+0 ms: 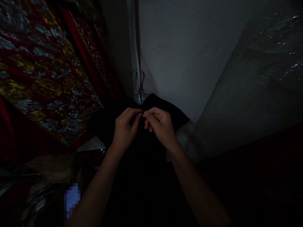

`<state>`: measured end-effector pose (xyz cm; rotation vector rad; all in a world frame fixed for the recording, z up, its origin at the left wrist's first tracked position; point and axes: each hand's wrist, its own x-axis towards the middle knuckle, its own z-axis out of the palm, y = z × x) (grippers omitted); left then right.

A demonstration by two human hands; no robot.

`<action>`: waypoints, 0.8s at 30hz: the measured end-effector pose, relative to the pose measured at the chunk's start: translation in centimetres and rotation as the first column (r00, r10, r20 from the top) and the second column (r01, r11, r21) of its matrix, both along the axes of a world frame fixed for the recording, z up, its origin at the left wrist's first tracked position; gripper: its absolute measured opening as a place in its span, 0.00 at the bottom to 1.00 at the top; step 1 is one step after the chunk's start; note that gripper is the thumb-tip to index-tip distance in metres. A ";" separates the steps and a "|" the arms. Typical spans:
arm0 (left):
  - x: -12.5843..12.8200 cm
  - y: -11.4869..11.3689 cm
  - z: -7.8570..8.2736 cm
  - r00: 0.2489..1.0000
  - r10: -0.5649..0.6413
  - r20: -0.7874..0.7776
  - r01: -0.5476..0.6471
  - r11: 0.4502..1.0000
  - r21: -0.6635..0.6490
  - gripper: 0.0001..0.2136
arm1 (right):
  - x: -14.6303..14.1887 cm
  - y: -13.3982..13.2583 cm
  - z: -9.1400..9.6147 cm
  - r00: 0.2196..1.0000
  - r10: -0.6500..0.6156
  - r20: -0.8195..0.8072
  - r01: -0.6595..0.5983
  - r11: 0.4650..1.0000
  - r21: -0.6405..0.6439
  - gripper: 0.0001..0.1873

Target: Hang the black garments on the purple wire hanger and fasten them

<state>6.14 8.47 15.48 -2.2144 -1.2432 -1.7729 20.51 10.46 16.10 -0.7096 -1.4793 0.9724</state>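
A black shirt (174, 114) hangs on a dark, thin hanger (143, 82) in front of the wall. Both hands meet at its front, just below the neckline. My left hand (126, 126) pinches the dark cloth there between thumb and fingers. Close beside it, my right hand (161, 124) is closed too, thumb against forefinger at the same spot, its other fingers curled. The fingertips almost touch. Any small button or fastening between them is too dark to make out, and the lower part of the shirt blends into shadow.
Red cloth with gold and silver embroidery (47, 75) hangs at the left. A pale strap (136, 47) runs down the grey wall (184, 37) to the hanger. Clear plastic sheeting (255, 85) covers the right. Dim clutter (49, 170) lies at lower left.
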 end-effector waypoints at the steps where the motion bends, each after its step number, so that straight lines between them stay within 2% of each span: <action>1: 0.0 0.5 0.5 0.998 0.003 -0.058 -0.003 1.000 0.013 0.06 | 0.0 0.3 -0.2 0.999 -0.036 0.041 0.034 0.999 0.039 0.13; 3: 0.2 0.9 1.0 0.993 0.028 -0.116 -0.023 0.998 0.051 0.05 | 0.0 1.2 -1.3 0.985 -0.124 0.123 0.111 0.988 0.104 0.12; 5: 0.0 0.9 1.2 0.993 0.078 -0.084 -0.070 0.993 0.094 0.05 | -0.3 2.2 -3.4 0.961 -0.189 0.204 0.169 0.979 0.111 0.11; 7: -1.0 0.7 1.3 0.987 0.143 0.075 -0.152 0.980 0.128 0.06 | -0.6 2.7 -5.8 0.948 -0.181 0.263 0.178 0.983 0.034 0.09; 9: -3.1 0.3 1.3 0.914 0.174 0.366 -0.231 0.966 0.119 0.06 | -0.7 2.1 -8.1 0.958 -0.093 0.270 0.119 0.990 -0.080 0.10; 10: -4.6 0.2 1.1 0.831 0.151 0.535 -0.230 0.970 0.084 0.07 | -0.7 1.3 -8.9 0.967 -0.045 0.251 0.078 0.989 -0.125 0.11; 11: -6.2 0.0 0.6 0.715 0.118 0.689 -0.199 0.979 0.039 0.07 | -0.7 0.2 -9.6 0.974 -0.009 0.225 0.044 0.987 -0.153 0.12; 12: -7.7 -0.1 -0.1 0.571 0.080 0.817 -0.118 0.993 -0.014 0.07 | -0.8 -1.1 -10.1 0.979 0.014 0.201 0.020 0.986 -0.167 0.13; 13: -9.2 -0.2 -1.1 0.438 0.060 0.897 -0.011 0.998 -0.061 0.07 | -0.8 -2.5 -10.4 0.983 0.023 0.181 0.008 0.985 -0.173 0.14; 14: -10.4 -0.3 -2.2 0.336 0.069 0.939 0.067 0.993 -0.097 0.07 | -0.9 -3.9 -10.6 0.987 0.025 0.161 0.004 0.984 -0.179 0.14; 16: -11.7 -0.4 -5.0 0.230 0.099 0.968 0.146 0.980 -0.135 0.08 | -1.0 -6.5 -11.0 0.993 0.040 0.109 -0.016 0.976 -0.216 0.15; 18: -11.6 -0.4 -7.6 0.239 0.166 0.957 0.123 0.972 -0.199 0.07 | -0.9 -8.1 -11.3 0.998 0.047 0.041 -0.033 0.960 -0.278 0.15; 20: -10.8 -0.2 -9.6 0.297 0.249 0.922 0.026 0.963 -0.269 0.04 | -0.3 -8.7 -11.7 1.000 0.003 -0.030 -0.013 0.944 -0.331 0.16; 22: -10.1 0.2 -10.6 0.423 0.287 0.859 -0.079 0.956 -0.281 0.07 | 0.7 -8.4 -12.0 0.995 -0.059 -0.078 0.028 0.936 -0.352 0.17; 24: -10.0 0.7 -10.6 0.560 0.238 0.793 -0.083 0.969 -0.232 0.11 | 1.6 -7.9 -12.1 0.991 -0.099 -0.095 0.060 0.937 -0.343 0.17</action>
